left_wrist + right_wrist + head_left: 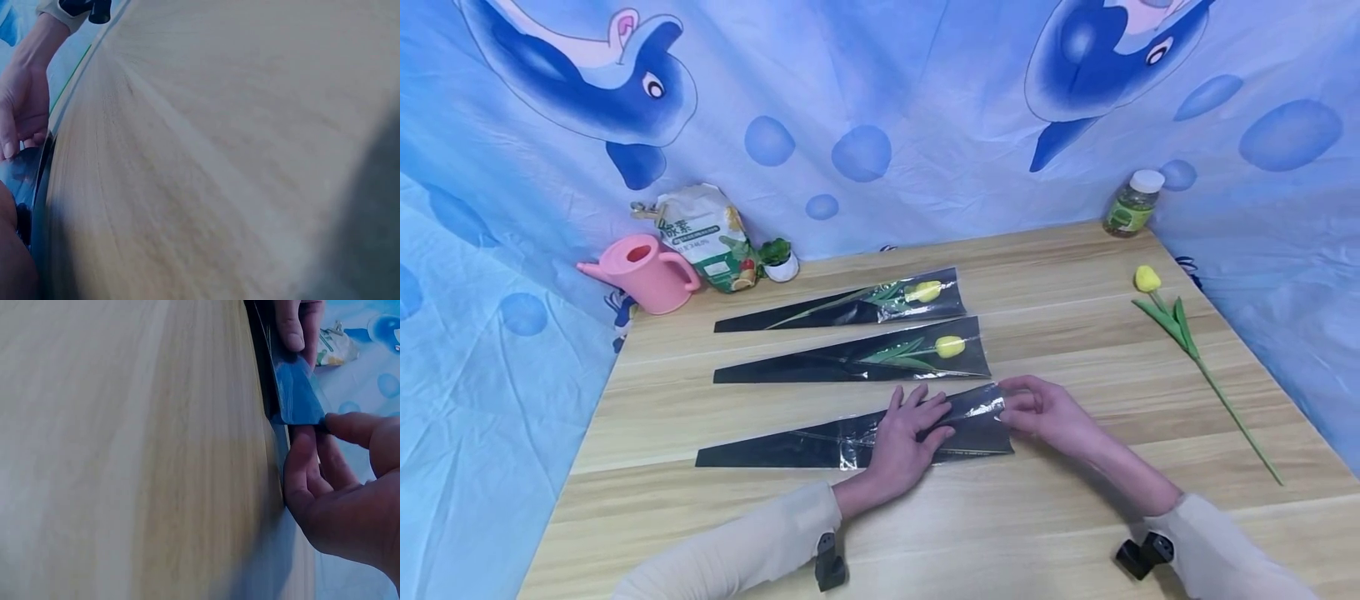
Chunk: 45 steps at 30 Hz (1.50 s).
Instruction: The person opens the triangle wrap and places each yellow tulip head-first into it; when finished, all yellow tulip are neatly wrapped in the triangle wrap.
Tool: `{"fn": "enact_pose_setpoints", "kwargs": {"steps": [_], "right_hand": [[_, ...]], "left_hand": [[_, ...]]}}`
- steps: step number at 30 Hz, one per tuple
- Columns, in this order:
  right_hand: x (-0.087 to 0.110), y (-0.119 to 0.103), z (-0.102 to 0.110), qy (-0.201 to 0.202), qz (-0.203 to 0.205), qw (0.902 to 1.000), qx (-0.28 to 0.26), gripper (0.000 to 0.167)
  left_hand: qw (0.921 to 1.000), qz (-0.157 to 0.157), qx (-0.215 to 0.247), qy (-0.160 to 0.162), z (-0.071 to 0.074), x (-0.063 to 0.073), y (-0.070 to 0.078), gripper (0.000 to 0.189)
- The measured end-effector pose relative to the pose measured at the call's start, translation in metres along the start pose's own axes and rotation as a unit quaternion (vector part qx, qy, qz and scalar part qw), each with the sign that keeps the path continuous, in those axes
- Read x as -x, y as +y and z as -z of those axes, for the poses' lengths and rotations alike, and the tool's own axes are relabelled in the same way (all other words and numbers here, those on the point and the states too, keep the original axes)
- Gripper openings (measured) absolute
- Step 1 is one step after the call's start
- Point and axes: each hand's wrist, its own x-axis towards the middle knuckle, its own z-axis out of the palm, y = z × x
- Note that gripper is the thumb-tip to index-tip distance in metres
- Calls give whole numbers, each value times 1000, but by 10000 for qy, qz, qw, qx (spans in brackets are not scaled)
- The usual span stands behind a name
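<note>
The nearest black-backed clear flower sleeve lies flat, its wide end to the right. My left hand rests on its middle with fingers spread. At the wide end my right hand pinches the upper corner, thumb on one side and fingers on the other, as the right wrist view shows with the sleeve's edge. No flower is visible inside this sleeve, though my left hand hides part of it. Behind it lie two more sleeves, a middle one and a far one, each holding a yellow tulip.
A loose yellow tulip lies at the right of the wooden table. Along the back stand a pink watering can, a printed bag, a small potted plant and a white-lidded jar.
</note>
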Motion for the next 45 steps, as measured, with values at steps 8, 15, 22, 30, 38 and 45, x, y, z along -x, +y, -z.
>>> {"fn": "enact_pose_setpoints", "kwargs": {"steps": [8,15,22,30,38,45], "right_hand": [[-3,1,-5,209,-98,9997,-4,57],[-4,4,-2,115,-121,9995,-272,47],[-3,2,-3,184,-219,9990,-336,51],[-8,2,-5,357,-146,9992,-55,46],[-13,-4,-6,403,-199,9981,427,40],[-12,-7,3,410,-301,9983,300,44]], "left_hand": [[9997,-51,179,149,-1,2,-1,32],[9991,-116,310,260,0,2,-1,29],[9989,-178,335,278,0,2,-2,29],[9984,-265,357,355,0,2,-3,29],[9963,-478,317,636,-2,0,-3,26],[9964,-382,321,687,-2,-1,-2,24]]}}
